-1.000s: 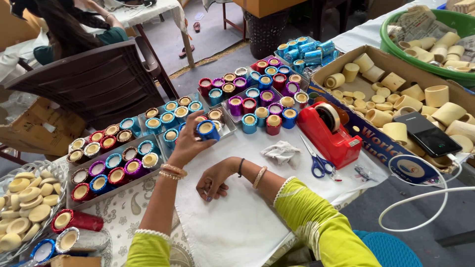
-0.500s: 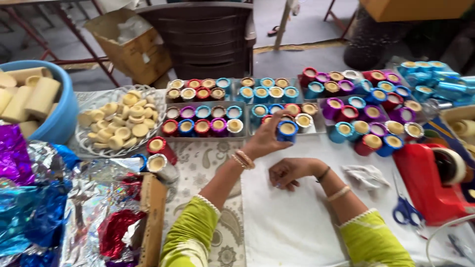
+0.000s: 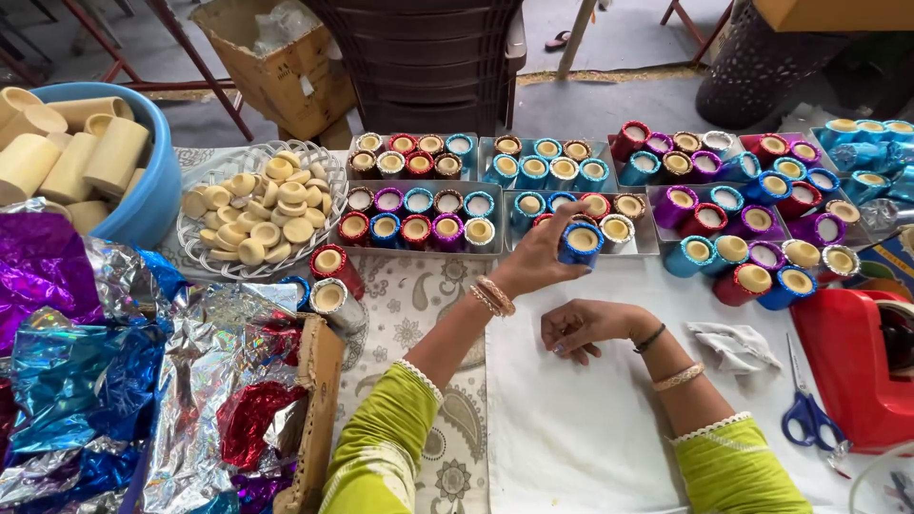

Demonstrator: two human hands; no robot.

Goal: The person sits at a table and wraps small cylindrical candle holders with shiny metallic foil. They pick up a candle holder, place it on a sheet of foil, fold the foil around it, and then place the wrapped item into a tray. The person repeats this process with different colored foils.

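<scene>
My left hand (image 3: pixel 538 259) reaches forward and grips a blue foil-wrapped cup (image 3: pixel 581 244) with a cream top, at the front edge of a clear tray (image 3: pixel 649 249). Rows of similar red, blue, purple and brown cups (image 3: pixel 419 205) fill the trays behind it. My right hand (image 3: pixel 583 328) rests on the white sheet (image 3: pixel 571 428) just below, with its fingers curled and nothing in them. Both arms wear lime-green sleeves and bangles.
A blue tub (image 3: pixel 152 205) of cardboard tubes and a white basket (image 3: pixel 195 255) of round discs stand at the left. Crumpled foil sheets (image 3: pixel 95 371) fill a box in front of them. At the right are a red tape dispenser (image 3: pixel 852 366), blue scissors (image 3: pixel 807 414) and a crumpled tissue (image 3: pixel 733 343).
My view has swung to the left, bringing the foil and the tub into sight. My left hand still holds the blue cup by the trays; my right hand stays on the sheet.
</scene>
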